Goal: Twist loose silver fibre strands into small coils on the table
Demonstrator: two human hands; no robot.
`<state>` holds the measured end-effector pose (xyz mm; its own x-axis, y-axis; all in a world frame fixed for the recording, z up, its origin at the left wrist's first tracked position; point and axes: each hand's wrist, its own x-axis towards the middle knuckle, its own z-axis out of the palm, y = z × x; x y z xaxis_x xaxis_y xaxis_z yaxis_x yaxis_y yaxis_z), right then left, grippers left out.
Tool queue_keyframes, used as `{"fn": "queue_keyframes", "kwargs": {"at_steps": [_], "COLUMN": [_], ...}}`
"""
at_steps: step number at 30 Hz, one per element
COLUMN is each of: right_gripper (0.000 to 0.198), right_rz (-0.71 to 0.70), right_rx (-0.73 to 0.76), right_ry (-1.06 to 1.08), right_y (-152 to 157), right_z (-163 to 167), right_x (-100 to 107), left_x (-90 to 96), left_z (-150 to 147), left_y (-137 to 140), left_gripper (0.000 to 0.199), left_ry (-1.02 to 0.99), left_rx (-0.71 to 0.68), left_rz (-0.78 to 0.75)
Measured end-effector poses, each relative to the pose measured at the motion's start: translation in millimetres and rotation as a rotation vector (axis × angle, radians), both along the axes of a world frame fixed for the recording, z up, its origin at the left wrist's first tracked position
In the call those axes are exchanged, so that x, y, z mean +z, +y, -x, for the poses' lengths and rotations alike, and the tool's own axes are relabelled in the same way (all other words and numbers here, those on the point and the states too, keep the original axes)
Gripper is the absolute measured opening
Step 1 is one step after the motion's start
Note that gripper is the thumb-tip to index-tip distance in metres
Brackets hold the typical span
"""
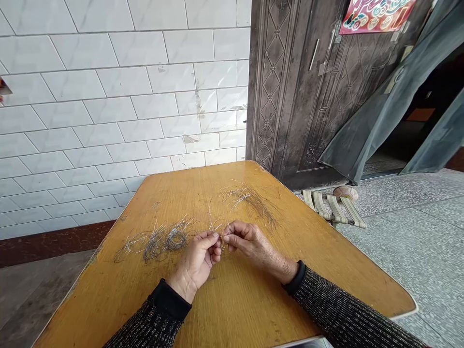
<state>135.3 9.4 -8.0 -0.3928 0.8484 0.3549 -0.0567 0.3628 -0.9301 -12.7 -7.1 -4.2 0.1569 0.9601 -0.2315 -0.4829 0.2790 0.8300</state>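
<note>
My left hand [199,256] and my right hand [250,241] meet over the middle of the wooden table, fingertips almost touching. Both pinch thin wire [210,215], whose loose ends stick up above the fingers; its lower part is mostly hidden by them. Left of my left hand lie coiled bundles of thin grey wire [176,239], with looser, tangled loops [134,243] beside them. Beyond my right hand is a spread of loose, nearly straight wire strands [253,200].
The wooden table [232,309] has rounded corners and reaches toward a white tiled wall [119,96]. At the right are a dark carved door [290,96], a hanging grey-green curtain [384,106] and a low stool with striped webbing [333,208] on the speckled floor.
</note>
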Motion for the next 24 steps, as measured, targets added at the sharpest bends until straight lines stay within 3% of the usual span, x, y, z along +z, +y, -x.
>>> {"fn": "queue_keyframes", "kwargs": {"at_steps": [4, 12, 16, 24], "right_gripper": [0.023, 0.035, 0.035, 0.033], "right_rz": [0.044, 0.274, 0.282, 0.291], "right_rx": [0.031, -0.031, 0.004, 0.085], "right_ry": [0.038, 0.134, 0.136, 0.145], "right_y": [-1, 7, 7, 4], "right_z": [1, 6, 4, -1], "right_x": [0, -4, -4, 3], "left_x": [-2.1, 3.8, 2.6, 1.7], "left_z": [3, 10, 12, 20], "left_y": [3, 7, 8, 12], "left_gripper": [0.015, 0.017, 0.017, 0.020], "left_ry": [0.010, 0.057, 0.098, -0.029], "left_rx": [-0.022, -0.043, -0.033, -0.171], "left_rz": [-0.026, -0.068, -0.083, -0.048]}}
